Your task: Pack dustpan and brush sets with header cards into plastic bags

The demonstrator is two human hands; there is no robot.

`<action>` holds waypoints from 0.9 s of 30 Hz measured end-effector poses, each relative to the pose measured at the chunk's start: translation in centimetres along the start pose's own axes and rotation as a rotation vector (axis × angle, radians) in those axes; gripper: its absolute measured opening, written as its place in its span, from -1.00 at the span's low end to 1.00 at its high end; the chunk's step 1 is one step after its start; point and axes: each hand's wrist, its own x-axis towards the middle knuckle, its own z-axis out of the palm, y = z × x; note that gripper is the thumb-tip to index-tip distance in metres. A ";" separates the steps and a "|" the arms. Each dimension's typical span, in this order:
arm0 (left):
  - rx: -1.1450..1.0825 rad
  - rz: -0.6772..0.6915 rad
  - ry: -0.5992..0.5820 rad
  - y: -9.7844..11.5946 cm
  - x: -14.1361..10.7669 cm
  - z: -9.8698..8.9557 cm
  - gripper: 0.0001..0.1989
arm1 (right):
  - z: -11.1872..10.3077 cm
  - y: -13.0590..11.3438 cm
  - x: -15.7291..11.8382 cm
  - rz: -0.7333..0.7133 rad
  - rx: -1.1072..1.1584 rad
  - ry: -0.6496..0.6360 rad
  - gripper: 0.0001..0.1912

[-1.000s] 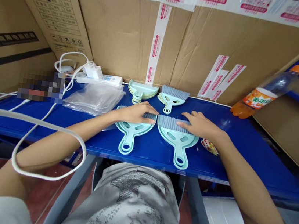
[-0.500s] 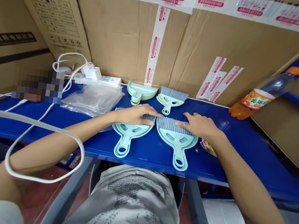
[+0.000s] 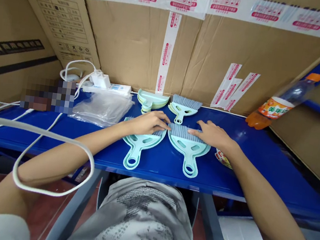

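Observation:
Two mint-green dustpan and brush sets lie side by side on the blue table, handles toward me. My left hand rests over the bristles of the left set, fingers apart and pointing right. On the right set, my right hand touches the grey bristles with its thumb, its fingers spread. Behind them stand a stack of dustpans and a brush on a dustpan. Neither hand grips anything.
Clear plastic bags lie left of the stacked dustpans, near a white charger and cables. An orange drink bottle leans at the right. A small colourful packet lies by my right wrist. Cardboard stands behind the table.
The right set has shifted slightly left and its handle has turned straighter. My left fingertips have moved a little, close to the gap between the sets. The view has shifted slightly.

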 end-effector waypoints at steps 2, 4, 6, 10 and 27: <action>-0.010 -0.002 0.026 -0.4 0.1 0.3 -0.73 | 0.2 0.3 0.2 -0.014 0.034 -0.002 -0.10; -0.038 -0.014 0.040 -0.8 0.2 0.4 -0.76 | 0.3 0.5 0.3 -0.023 0.066 -0.007 -0.11; -0.067 -0.030 0.049 -1.0 0.4 0.4 -0.78 | 0.3 0.5 0.2 -0.024 0.085 -0.011 -0.12; -0.086 -0.065 0.042 -1.2 0.7 0.2 -0.79 | 0.1 0.5 0.1 -0.030 0.073 -0.009 -0.12; -0.167 -0.074 -0.049 -0.6 0.6 -1.4 -0.73 | -0.1 1.6 0.0 -0.178 0.051 -0.020 -0.04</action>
